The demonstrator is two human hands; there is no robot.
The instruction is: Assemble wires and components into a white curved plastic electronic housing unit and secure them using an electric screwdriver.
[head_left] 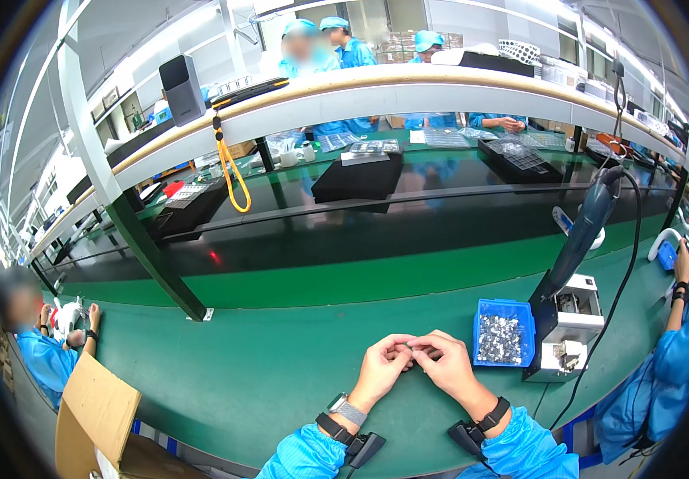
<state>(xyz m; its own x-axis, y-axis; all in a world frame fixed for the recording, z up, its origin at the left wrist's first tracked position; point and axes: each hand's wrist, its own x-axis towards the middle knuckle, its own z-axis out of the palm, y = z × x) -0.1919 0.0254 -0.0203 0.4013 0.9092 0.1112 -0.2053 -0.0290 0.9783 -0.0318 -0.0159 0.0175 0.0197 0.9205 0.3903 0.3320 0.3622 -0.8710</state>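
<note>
Head view: left hand [382, 370] and right hand [447, 366] meet fingertip to fingertip over the green bench [265, 375], pinching something too small to tell, near a blue tray [504, 332].

green mat [281, 375] – matt, smooth | blue bin [504, 333] – glossy plastic | box [93, 411] – cardboard
</note>
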